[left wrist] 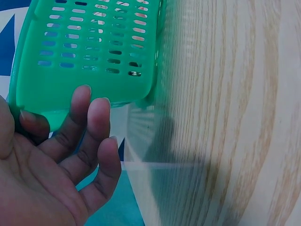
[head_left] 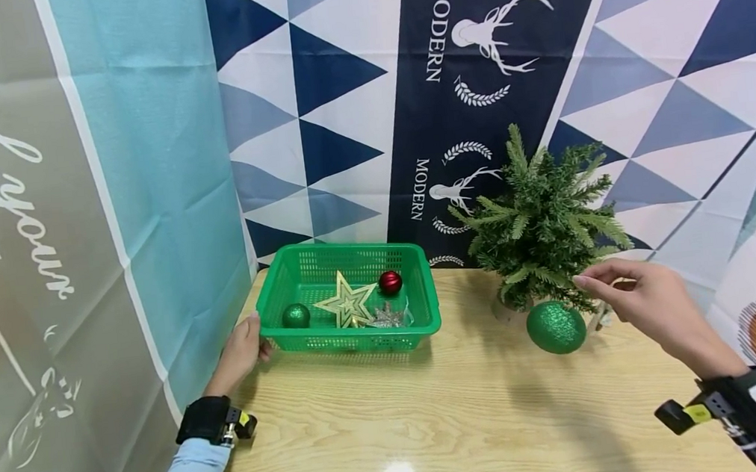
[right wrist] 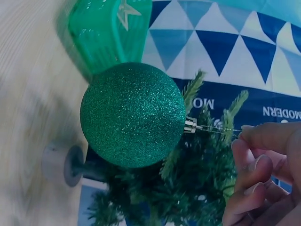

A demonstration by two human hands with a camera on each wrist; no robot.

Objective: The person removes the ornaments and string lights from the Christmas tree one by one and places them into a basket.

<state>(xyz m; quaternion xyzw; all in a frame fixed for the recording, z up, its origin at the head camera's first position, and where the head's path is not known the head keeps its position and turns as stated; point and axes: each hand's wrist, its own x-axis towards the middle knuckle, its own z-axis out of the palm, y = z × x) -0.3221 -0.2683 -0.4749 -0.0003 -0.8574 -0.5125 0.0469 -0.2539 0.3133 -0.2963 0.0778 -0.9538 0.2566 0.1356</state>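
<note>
My right hand (head_left: 651, 309) pinches the thin clear string of a glittery green Christmas ball (head_left: 556, 327) between thumb and forefinger. The ball (right wrist: 133, 115) hangs in front of a small artificial Christmas tree (head_left: 542, 222), its silver cap and loop showing in the right wrist view. At the near left corner of a green plastic basket (head_left: 353, 337), my left hand (head_left: 241, 353) holds the rim by thumb and forefinger, other fingers loosely bent. Inside the basket lie a gold star (head_left: 346, 300), a red ball (head_left: 390, 283), another green ball (head_left: 296, 316) and a silvery glitter ornament (head_left: 387, 316).
The basket and tree stand on a light wooden table (head_left: 366, 409), near the patterned cloth (head_left: 342, 134) behind. The tree's pale round base (right wrist: 61, 165) shows in the right wrist view. Another cloth (head_left: 150, 173) hangs close on the left.
</note>
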